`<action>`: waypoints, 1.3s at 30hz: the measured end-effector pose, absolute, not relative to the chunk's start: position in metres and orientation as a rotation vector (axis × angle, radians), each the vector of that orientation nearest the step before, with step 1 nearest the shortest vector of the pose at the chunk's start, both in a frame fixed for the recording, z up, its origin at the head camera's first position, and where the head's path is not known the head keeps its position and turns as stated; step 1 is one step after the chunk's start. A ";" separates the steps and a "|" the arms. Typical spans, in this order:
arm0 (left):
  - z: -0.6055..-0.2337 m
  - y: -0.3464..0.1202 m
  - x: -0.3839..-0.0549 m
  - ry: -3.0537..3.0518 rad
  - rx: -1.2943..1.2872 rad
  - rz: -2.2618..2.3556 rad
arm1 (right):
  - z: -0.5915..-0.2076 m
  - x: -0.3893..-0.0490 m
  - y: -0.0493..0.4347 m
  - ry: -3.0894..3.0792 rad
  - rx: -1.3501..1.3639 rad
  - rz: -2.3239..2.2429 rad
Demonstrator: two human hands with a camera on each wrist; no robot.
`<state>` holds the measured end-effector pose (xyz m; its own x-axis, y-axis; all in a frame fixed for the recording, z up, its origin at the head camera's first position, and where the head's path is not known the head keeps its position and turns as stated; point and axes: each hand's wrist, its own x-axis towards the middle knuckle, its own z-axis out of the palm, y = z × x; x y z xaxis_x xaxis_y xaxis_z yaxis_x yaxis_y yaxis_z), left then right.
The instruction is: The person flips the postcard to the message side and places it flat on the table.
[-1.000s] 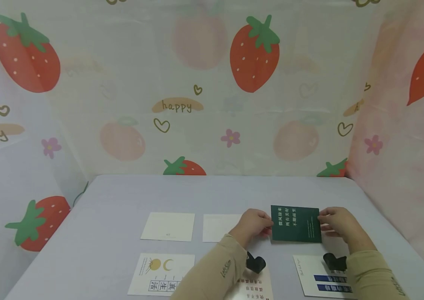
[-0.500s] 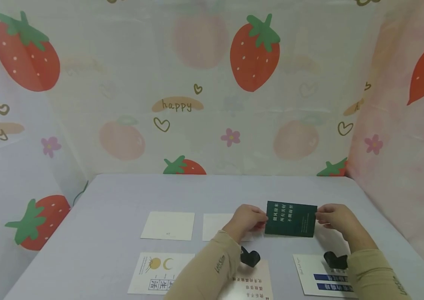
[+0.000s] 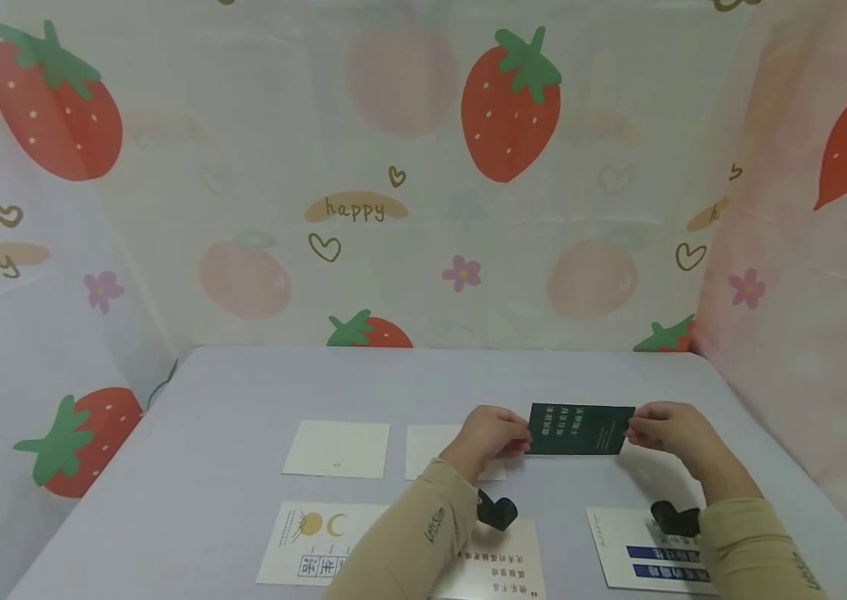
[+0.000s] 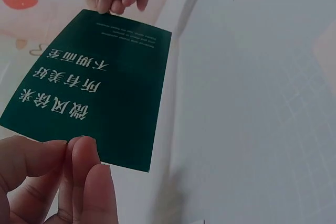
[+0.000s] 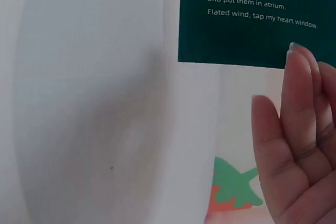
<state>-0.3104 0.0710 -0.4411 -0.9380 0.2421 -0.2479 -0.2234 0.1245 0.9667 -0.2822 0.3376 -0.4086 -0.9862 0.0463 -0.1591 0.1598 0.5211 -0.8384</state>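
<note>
A dark green card (image 3: 579, 429) with white lettering is held up over the back right of the table, its shadow falling below. My left hand (image 3: 489, 437) pinches its left edge between thumb and fingers; the left wrist view shows that hand (image 4: 63, 182) at the card's (image 4: 115, 87) near edge. On the opposite edge, my right hand (image 3: 667, 425) pinches with thumb and fingertips. The right wrist view shows small English text on the green card (image 5: 252, 30) above the right fingers (image 5: 299, 93).
A blank cream card (image 3: 337, 450) and another pale card (image 3: 427, 450) lie in the back row. In front are a sun-and-moon card (image 3: 311, 542), a card with red-brown writing (image 3: 506, 567) and one with blue bands (image 3: 641, 554). Strawberry-print cloth (image 3: 423, 275) surrounds the white table (image 3: 243, 392).
Both hands have lifted the green card slightly and moved it a little left. It has tilted, so its face looks shorter in the head view.
</note>
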 end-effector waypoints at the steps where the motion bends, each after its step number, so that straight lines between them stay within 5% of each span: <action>1: -0.441 0.071 -0.311 2.063 0.018 1.876 | -0.408 -0.282 0.338 2.623 0.170 -1.494; 18: -0.440 0.067 -0.312 2.062 0.025 1.902 | -0.412 -0.277 0.350 2.454 -0.143 -1.637; 39: -0.444 0.069 -0.309 2.120 -0.040 1.893 | -0.417 -0.276 0.342 2.498 -0.022 -1.547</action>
